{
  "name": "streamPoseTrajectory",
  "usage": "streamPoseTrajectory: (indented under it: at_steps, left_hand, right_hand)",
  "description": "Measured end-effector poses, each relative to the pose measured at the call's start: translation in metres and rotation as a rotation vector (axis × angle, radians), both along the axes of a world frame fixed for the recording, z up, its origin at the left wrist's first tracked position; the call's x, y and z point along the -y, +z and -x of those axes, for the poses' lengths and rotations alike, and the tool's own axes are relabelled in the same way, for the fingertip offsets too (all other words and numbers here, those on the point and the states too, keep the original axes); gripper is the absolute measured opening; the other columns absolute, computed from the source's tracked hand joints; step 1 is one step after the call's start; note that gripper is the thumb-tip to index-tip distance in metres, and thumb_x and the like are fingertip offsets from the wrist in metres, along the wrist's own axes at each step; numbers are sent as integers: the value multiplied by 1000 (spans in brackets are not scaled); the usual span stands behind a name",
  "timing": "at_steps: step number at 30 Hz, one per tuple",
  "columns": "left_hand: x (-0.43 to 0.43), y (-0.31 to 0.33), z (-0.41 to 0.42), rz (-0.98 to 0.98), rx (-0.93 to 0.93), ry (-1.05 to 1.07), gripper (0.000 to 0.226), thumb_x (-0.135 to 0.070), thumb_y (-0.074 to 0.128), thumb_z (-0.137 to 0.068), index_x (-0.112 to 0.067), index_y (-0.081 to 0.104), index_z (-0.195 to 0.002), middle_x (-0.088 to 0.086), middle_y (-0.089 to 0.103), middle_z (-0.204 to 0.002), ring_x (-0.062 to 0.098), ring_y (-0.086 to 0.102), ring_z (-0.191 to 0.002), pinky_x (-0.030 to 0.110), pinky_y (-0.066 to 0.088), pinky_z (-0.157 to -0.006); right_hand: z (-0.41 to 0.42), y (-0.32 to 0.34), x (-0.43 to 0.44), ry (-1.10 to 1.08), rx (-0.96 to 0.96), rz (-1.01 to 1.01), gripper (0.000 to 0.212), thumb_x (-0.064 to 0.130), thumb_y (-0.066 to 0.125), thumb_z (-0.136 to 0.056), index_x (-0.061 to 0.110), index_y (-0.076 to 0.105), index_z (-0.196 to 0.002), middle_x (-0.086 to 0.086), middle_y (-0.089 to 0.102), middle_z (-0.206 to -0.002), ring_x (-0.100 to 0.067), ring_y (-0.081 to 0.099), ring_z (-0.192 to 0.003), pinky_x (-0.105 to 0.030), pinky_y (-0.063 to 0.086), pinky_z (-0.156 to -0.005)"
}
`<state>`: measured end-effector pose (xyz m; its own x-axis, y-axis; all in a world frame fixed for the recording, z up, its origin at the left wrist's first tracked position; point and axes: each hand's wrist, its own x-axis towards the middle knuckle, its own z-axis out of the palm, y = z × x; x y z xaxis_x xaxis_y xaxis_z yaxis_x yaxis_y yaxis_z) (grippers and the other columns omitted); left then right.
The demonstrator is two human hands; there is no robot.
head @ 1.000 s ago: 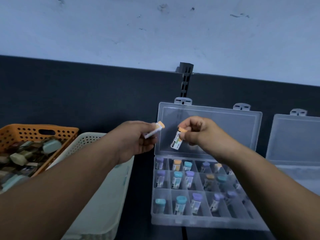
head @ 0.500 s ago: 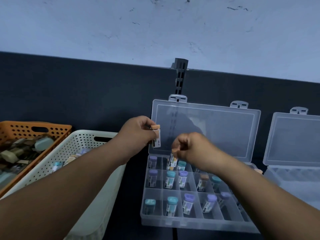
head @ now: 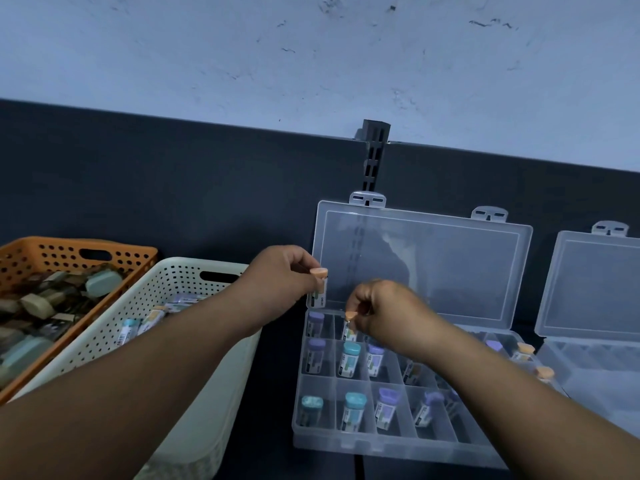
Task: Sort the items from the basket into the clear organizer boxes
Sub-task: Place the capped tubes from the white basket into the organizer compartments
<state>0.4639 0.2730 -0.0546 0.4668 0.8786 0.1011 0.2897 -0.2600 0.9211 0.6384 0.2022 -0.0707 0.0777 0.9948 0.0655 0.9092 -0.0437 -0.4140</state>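
My left hand (head: 277, 282) pinches a small orange-capped vial (head: 318, 287) upright, just above the back left corner of the clear organizer box (head: 381, 445). My right hand (head: 384, 313) holds a second orange-capped vial (head: 349, 323) by its cap, its lower end down in a back-row compartment. The box's lid (head: 422, 265) stands open. Several compartments hold vials with purple, teal or orange caps. The white basket (head: 166, 282) at the left holds more vials.
An orange basket (head: 69, 251) of wrapped items stands at the far left. A second clear organizer box (head: 595, 375) with its lid up sits at the right edge. A dark slotted bracket (head: 374, 150) rises on the dark back panel behind the boxes.
Both hands came down from in front of the lid. My right hand lowered its vial into the back row of the box. My left hand turned its vial upright.
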Motion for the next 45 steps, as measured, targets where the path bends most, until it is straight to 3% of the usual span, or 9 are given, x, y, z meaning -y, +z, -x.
streamPoseTrajectory:
  at_steps: [6,13,16,18,21,30,36,45]
  left_hand:
    - [0,-6,2,3,-42,-37,8,-9,72,-81,-17,71,-83,-3,68,-74,9,60,-71,28,49,-71]
    - [1,-5,0,-10,-84,-38,9,-11,73,-81,-19,73,-83,3,72,-83,24,68,-87,42,56,-84]
    - [4,-3,-6,-26,-63,-39,9,-9,73,-81,-18,72,-81,3,72,-79,18,66,-78,37,54,-79]
    - [7,0,-11,-61,-58,-43,9,-7,73,-81,-16,71,-80,1,70,-76,13,63,-73,34,53,-74]
    - [9,2,-23,-140,-73,-40,11,-8,73,-79,-18,68,-77,3,67,-75,14,60,-70,37,54,-72]
    - [13,-8,-43,-378,-367,0,13,-20,68,-81,-27,60,-72,-8,62,-73,9,59,-70,28,49,-62]
    - [8,-5,-38,-349,-374,52,11,-22,68,-82,-25,62,-74,-7,63,-72,10,60,-67,25,45,-57]
    - [-6,-9,-15,-235,-412,25,10,-18,73,-79,-23,66,-74,-6,66,-73,11,59,-67,25,46,-60]
  right_hand:
    - [1,-11,0,-15,56,56,8,15,66,-85,19,72,-87,3,70,-89,-12,63,-81,-22,50,-71]
    - [-4,-6,4,-32,50,80,18,10,59,-88,23,72,-90,5,70,-86,-10,61,-75,-18,44,-69]
    - [-10,7,4,-69,-36,7,18,9,61,-88,24,70,-91,7,69,-86,-12,64,-81,-24,51,-77]
    - [-15,16,5,-81,-166,-70,21,8,63,-87,28,66,-81,10,66,-80,-10,63,-79,-26,52,-79]
    - [-20,24,7,-85,-261,-162,26,11,66,-86,33,64,-73,9,66,-76,-10,60,-75,-31,53,-78]
    - [-33,18,20,-95,-310,-167,25,10,66,-87,31,64,-74,3,65,-75,-14,57,-70,-39,55,-77]
    - [-38,20,20,-93,-349,-174,22,10,65,-89,29,66,-75,-3,66,-77,-20,58,-68,-44,57,-70]
    - [-22,16,8,-52,-345,-133,19,9,64,-89,25,68,-81,-3,69,-84,-16,61,-78,-38,55,-82]
